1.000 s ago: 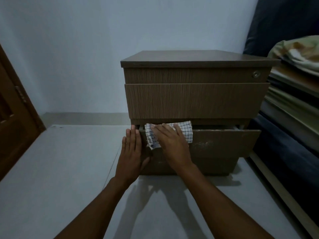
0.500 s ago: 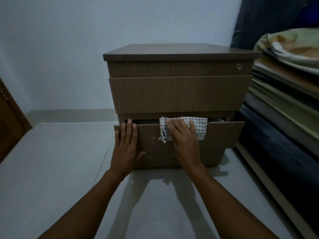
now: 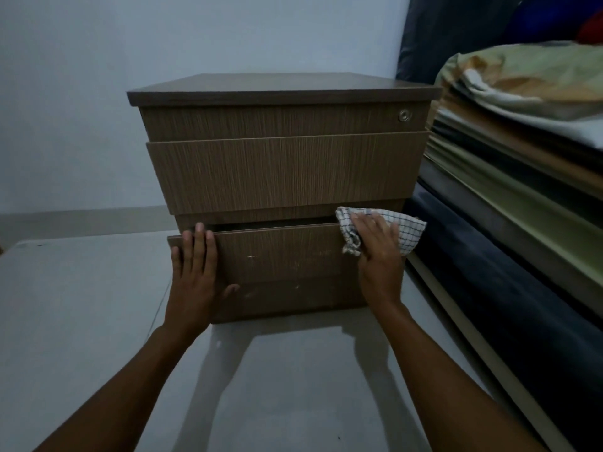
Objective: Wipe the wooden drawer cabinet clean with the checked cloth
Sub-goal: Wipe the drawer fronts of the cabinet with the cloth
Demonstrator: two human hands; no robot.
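Observation:
The brown wooden drawer cabinet point(image 3: 284, 171) stands on the floor in front of me. Its bottom drawer point(image 3: 280, 256) is pulled out a little, with pale scuff marks on its front. My right hand point(image 3: 378, 252) presses the white checked cloth point(image 3: 408, 230) flat against the drawer's top right corner. My left hand point(image 3: 194, 269) lies flat on the drawer front's left end, its fingertips over the top edge. A round lock point(image 3: 404, 116) sits at the top right of the cabinet.
A stack of folded bedding and mattresses point(image 3: 522, 151) rises close on the right, touching the cabinet's side. A pale wall point(image 3: 98, 93) stands behind. Grey floor point(image 3: 81, 305) spreads to the left and under my arms.
My right hand has slid the cloth rightwards along the bottom drawer's top edge, from near the left end to the right corner. My left hand stays on the drawer's left end.

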